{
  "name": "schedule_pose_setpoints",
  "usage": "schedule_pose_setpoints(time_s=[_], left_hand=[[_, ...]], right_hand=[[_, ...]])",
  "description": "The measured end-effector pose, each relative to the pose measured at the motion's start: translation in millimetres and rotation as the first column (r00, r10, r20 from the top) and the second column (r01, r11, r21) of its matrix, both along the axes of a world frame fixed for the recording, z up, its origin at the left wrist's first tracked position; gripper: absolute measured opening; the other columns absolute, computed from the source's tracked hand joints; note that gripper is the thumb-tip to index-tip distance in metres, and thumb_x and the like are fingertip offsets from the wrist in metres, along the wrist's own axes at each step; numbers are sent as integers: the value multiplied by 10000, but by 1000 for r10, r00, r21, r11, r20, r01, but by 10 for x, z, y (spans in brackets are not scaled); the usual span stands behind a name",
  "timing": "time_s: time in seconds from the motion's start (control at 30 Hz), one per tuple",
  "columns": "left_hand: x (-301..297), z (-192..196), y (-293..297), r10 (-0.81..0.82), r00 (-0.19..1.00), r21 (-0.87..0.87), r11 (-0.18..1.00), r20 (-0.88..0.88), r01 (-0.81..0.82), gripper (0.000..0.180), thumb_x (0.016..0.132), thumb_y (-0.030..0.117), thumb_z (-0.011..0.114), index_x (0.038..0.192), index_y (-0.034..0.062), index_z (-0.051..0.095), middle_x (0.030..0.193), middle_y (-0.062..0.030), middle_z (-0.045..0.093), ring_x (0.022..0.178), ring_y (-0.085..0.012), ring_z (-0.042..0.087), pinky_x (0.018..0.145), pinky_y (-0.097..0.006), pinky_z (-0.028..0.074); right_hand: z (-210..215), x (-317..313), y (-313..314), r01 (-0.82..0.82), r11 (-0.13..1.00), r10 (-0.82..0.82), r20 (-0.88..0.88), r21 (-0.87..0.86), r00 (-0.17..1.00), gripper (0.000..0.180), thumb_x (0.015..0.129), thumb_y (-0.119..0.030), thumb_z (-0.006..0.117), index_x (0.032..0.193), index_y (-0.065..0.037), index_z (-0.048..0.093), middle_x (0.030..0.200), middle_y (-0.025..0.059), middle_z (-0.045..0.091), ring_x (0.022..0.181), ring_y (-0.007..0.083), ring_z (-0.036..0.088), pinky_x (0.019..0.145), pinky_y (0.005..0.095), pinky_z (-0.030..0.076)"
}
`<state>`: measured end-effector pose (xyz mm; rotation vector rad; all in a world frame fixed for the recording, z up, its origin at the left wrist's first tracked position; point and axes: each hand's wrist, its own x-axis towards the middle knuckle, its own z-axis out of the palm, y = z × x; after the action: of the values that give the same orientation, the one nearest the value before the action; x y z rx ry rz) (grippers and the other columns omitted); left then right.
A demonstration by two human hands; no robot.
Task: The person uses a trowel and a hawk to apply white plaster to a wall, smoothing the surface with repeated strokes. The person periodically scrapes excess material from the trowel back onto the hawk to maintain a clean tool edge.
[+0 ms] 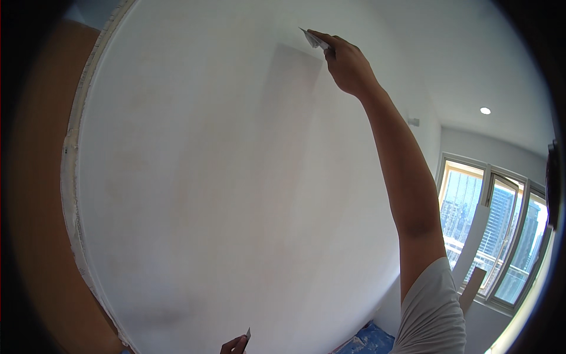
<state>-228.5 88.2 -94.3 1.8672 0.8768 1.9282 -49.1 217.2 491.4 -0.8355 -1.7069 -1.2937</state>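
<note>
My right arm is stretched up along a white wall (224, 177). In the fist of my right hand (349, 64) is a putty knife (313, 40), its thin blade pointing up and left, close to the wall. Some whitish material seems to sit on that blade. Just below it, a greyer band (295, 74) runs down the wall. Low at the bottom edge, the fingers of my left hand (234, 345) close around a second flat-bladed tool (248, 334), which looks like another putty knife; most of that hand is cut off by the frame.
A pale taped edge (69, 177) bounds the wall on the left, beside a brown surface (38, 177). On the right are windows (492, 230), with a board (473, 283) leaning near them. A blue, white-spattered covering (368, 340) lies at the wall's foot. A small box (414, 122) is on the wall.
</note>
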Motion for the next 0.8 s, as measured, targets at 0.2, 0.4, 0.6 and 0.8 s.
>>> schedule_pose_setpoints(time_s=[0.2,0.4,0.6,0.8], left_hand=[[24,-54,58,-37,999,-34,999,6,37,324,1048,1,496,1338,12,639,1303,-197,663,1184,-366,640,999,-436,521],[-6,-58,138,-65,997,-13,998,34,65,362,1037,-8,506,1375,25,632,1304,-199,661,1182,-357,643,982,-430,528],[50,-43,224,-102,994,26,995,29,101,421,1018,-39,511,1409,59,630,1300,-198,656,1178,-322,651,926,-388,547],[64,-61,228,-122,992,7,992,29,122,447,1004,-54,522,1417,76,634,1317,-187,649,1172,-318,653,919,-375,545]], right_hand=[[598,-176,53,218,976,-217,-48,22,975,534,995,-78,413,1456,-284,589,1345,35,665,1220,276,631,955,432,557],[541,-240,155,210,977,-210,9,26,978,512,996,-67,441,1461,-226,585,1367,90,647,1212,298,629,1020,417,519],[-273,-129,195,147,989,-147,44,-5,988,531,941,-30,518,1436,-202,602,1304,63,651,1172,297,624,998,435,522],[-1515,-58,163,114,993,-114,36,-12,993,646,843,45,649,1439,-199,595,1300,34,641,1154,276,598,971,461,456]])
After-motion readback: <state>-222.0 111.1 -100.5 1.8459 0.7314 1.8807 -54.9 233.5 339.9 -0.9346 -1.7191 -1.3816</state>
